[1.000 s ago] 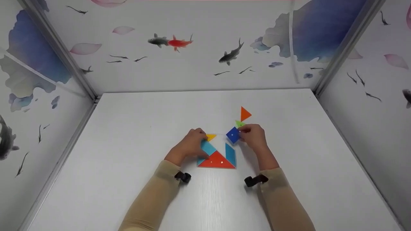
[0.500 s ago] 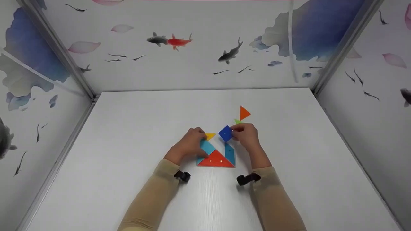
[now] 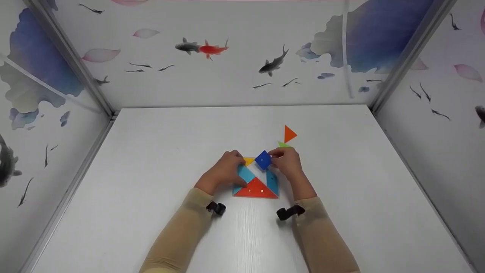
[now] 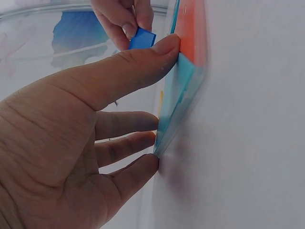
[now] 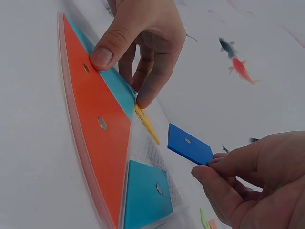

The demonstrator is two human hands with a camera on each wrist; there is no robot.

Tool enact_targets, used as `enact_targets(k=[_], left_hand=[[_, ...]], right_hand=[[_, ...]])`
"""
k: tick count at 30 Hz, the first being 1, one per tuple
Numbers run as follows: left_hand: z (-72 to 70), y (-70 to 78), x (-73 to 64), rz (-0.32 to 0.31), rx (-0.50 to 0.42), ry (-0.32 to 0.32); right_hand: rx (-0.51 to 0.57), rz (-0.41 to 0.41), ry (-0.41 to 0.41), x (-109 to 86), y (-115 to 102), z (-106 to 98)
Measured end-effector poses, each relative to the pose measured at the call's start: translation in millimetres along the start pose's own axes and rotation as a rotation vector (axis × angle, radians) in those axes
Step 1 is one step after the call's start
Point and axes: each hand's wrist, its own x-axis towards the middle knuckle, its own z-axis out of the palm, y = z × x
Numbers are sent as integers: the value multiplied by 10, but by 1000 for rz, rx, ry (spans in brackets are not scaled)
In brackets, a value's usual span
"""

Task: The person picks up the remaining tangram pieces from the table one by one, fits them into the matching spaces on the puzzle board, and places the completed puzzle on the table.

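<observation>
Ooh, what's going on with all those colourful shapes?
A person's right hand pinches a blue square, held up over the clear tray. Their left hand touches the teal triangle in it. A big red triangle and a teal parallelogram are in there too. An orange triangle and a partly hidden green piece lie on the table.

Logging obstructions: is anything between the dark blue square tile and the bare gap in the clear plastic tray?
Nothing visible; the right hand pinches the raised tile near the gap, which shows bare.
</observation>
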Motion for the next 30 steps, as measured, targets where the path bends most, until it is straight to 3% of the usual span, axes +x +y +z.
enact_targets(k=[9, 18, 30], left_hand=[[13, -18, 19, -18, -1, 1], [9, -33, 31, 30, 30, 2], [8, -26, 27, 19, 9, -1]], right_hand=[[-1, -9, -4, 17, -2, 26], [-33, -21, -2, -29, -25, 106], [-56, -48, -8, -36, -20, 177]])
